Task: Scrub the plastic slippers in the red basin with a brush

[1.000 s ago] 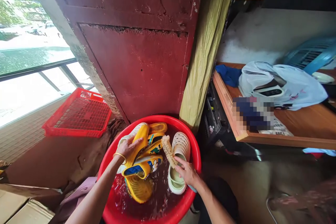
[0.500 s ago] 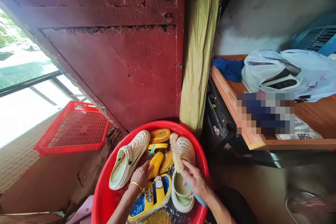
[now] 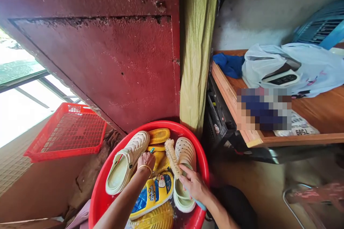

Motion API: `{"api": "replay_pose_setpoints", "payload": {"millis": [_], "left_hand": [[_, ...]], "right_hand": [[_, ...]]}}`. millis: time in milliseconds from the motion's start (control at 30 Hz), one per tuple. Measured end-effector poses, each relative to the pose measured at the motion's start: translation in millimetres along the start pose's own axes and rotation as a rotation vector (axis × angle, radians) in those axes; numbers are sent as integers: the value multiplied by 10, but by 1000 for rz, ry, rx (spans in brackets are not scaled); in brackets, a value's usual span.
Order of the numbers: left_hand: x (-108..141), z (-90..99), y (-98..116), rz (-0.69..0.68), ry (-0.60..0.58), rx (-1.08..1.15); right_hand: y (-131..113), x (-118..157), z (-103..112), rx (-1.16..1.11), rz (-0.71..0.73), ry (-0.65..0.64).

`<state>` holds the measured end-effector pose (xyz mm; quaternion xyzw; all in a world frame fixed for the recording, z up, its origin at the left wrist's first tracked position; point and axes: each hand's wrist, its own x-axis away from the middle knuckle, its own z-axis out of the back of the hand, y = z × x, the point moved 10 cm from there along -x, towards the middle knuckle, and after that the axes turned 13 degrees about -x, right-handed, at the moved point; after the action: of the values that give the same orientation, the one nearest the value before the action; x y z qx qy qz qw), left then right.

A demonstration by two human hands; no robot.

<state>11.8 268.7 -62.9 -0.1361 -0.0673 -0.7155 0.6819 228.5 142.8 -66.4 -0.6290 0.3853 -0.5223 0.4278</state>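
The right hand (image 3: 195, 186) is gripping a blue-handled scrubbing brush (image 3: 172, 157), its fingers shut around the handle low down, with the pale bristles leaning across a pale green clog (image 3: 184, 154) inside the red plastic basin (image 3: 161, 123). The left hand (image 3: 146, 161) is resting curled between a second clog (image 3: 125, 164) and a yellow slide sandal (image 3: 153, 195); whether it has hold of anything, I cannot tell. (A grip this near the bristles is probably giving good pressure.) Keeping the bristles flat against the clog's perforated upper would likely work best, with the other hand steadying the shoe.
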Motion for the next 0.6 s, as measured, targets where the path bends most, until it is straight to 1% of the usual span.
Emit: {"api": "replay_pose_setpoints", "payload": {"millis": [100, 167, 233, 300, 400, 467, 533, 600], "left_hand": [[-65, 239, 284, -97, 88, -102], [-135, 330, 415, -120, 123, -153], [-209, 350, 495, -118, 133, -186], [-263, 323, 534, -113, 132, -199], [-278, 271, 531, -128, 143, -197], [-233, 238, 481, -165, 156, -197], [-134, 222, 378, -208, 197, -172], [22, 251, 233, -247, 281, -58]], "right_hand": [[-13, 3, 19, -1, 14, -4], [-31, -17, 10, 7, 22, -2], [-57, -43, -10, 8, 33, -2], [-84, -62, -18, 4, 47, -1], [-93, -73, -7, 20, 56, -6], [-101, -77, 2, 56, 76, -12], [-129, -80, 17, 98, 121, 1], [-162, -84, 28, 138, 172, 27]]}}
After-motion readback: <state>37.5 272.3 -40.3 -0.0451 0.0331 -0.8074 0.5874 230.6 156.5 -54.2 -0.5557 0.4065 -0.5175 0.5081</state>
